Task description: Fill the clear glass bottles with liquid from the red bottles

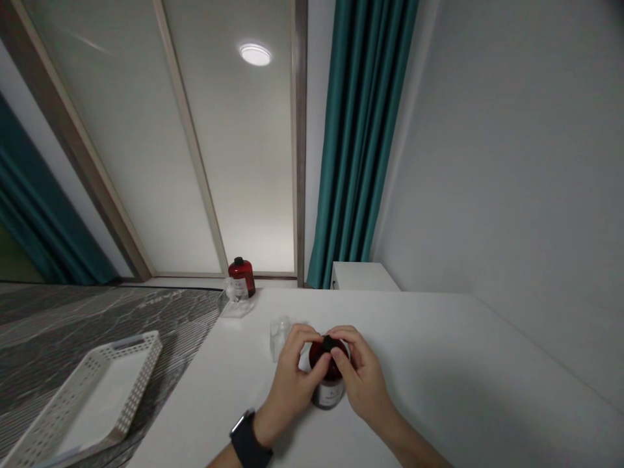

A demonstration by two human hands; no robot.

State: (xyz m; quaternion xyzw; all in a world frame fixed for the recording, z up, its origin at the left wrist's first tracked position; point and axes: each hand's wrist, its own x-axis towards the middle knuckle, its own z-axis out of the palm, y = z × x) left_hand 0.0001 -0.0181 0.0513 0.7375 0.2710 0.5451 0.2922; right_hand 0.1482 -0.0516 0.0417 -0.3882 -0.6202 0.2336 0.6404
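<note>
A dark red-brown bottle (328, 395) with a pale label stands upright on the white table in front of me. My left hand (298, 367) curls round its upper left side, thumb and forefinger near the small black cap (329, 342). From the opposite side my right hand (361, 372) closes in, with its thumb and fingers at the cap too. Whether each set of fingertips presses the cap or the bottle's shoulder is hard to make out. Just beyond my left hand lies a clear, crumpled-looking plastic or glass piece (279, 335), partly hidden by the fingers.
At the table's far left corner stands a second red bottle (247, 276) with a black cap, beside a clear item (231, 290). A white perforated basket (97, 396) sits lower on the left. Behind the table are a white cabinet (364, 275) and a teal curtain (358, 143).
</note>
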